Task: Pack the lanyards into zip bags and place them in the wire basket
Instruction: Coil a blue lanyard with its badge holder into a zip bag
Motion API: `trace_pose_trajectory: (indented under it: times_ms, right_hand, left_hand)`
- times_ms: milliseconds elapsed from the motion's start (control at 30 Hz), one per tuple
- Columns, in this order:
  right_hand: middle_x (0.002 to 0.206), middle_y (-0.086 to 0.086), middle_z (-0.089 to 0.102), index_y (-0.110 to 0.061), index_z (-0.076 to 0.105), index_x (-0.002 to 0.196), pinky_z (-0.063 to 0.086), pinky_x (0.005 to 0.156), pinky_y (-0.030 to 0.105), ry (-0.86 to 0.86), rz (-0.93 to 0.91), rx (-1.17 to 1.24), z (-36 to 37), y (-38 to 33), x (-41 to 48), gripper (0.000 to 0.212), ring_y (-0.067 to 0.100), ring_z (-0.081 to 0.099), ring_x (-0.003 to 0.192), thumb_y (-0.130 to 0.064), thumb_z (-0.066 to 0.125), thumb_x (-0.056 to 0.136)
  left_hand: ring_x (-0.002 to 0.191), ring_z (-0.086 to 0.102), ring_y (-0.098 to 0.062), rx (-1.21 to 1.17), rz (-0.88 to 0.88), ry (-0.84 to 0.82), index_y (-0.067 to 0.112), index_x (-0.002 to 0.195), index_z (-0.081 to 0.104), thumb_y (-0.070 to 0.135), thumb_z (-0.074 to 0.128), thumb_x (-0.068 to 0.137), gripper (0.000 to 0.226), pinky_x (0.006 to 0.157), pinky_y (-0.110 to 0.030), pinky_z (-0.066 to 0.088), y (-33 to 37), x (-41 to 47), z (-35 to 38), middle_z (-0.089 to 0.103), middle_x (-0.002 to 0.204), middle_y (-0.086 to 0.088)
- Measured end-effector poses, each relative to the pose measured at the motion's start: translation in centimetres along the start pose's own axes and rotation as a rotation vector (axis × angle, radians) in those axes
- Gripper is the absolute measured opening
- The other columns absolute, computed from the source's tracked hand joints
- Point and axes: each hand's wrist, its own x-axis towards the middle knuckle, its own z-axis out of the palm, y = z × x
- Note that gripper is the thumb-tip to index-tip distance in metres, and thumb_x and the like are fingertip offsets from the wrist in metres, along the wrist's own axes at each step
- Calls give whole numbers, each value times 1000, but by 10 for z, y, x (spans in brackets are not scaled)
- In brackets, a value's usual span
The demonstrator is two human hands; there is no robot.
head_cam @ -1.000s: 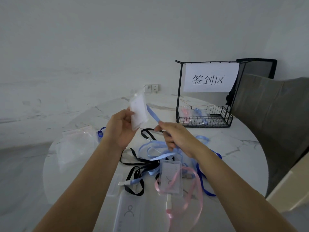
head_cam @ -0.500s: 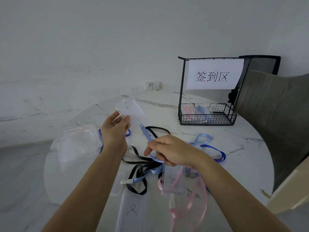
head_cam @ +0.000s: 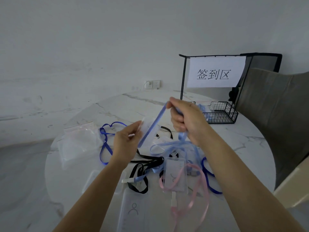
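Note:
My left hand (head_cam: 127,141) pinches a clear badge holder (head_cam: 148,129) above the round marble table (head_cam: 242,148). My right hand (head_cam: 185,121) grips the light blue lanyard strap (head_cam: 153,126) that runs taut from the holder up to my fingers; more of the strap hangs below my fist. Loose lanyards lie tangled beneath: black (head_cam: 143,164), dark blue (head_cam: 105,144) and pink (head_cam: 199,190), with clear badge holders (head_cam: 175,174). A pile of zip bags (head_cam: 78,143) lies at the left. The black wire basket (head_cam: 222,114) stands at the back right with packed bags in it.
A paper sign (head_cam: 215,72) hangs on the basket's frame. A grey chair (head_cam: 275,114) stands close against the table's right side. Another clear badge holder (head_cam: 133,210) lies near the front edge. A wall socket (head_cam: 153,84) is behind the table.
My right hand has risen and pulled the light blue strap taut upward. My left hand has shifted right and lower with the badge holder, which is now tilted.

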Motion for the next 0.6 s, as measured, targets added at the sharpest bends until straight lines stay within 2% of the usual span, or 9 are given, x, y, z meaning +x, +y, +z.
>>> trace_pose_trajectory:
  times_ms: [67,200,300,367,500,600]
  right_hand:
    - [51,-5,26,-15,62,81,11,44,25,85,6,52,-6,0,11,33,9,17,41,-25,42,106]
    - [52,-7,24,-16,64,86,14,40,21,211,99,102,-19,7,26,30,8,16,42,-25,42,105]
    - [51,-8,25,-17,63,85,17,35,18,236,170,173,-29,19,31,30,6,18,39,-24,42,105]
    - [50,-8,24,-17,60,81,19,33,18,249,226,204,-32,29,33,30,6,18,37,-24,42,105]
    - [51,-8,24,-17,58,80,19,34,18,162,338,215,-30,45,18,28,6,20,39,-27,49,104]
    - [56,-6,32,-16,66,89,23,42,20,-11,414,-22,-19,64,4,25,9,26,45,-31,53,103]
  left_hand:
    - [99,66,5,-86,-3,-90,26,120,67,6,61,95,33,82,-8,48,0,-8,2,72,106,18]
    - [112,65,-20,-296,-36,-287,13,120,69,-5,53,95,34,96,-31,52,-1,-14,3,72,116,-4]
    - [114,63,-27,-393,-118,-412,14,119,68,-2,56,93,33,93,-38,52,2,-14,2,70,119,-8]
    - [109,65,-25,-524,-215,-477,11,119,66,-2,56,90,33,87,-37,55,6,-14,2,70,117,-8]
    - [104,66,-21,-798,-255,-407,1,125,59,-2,60,85,40,92,-36,55,19,-13,-1,69,113,-10]
    - [96,68,-20,-936,-293,-243,1,121,58,0,59,82,39,84,-31,59,19,-1,-6,69,105,-10]
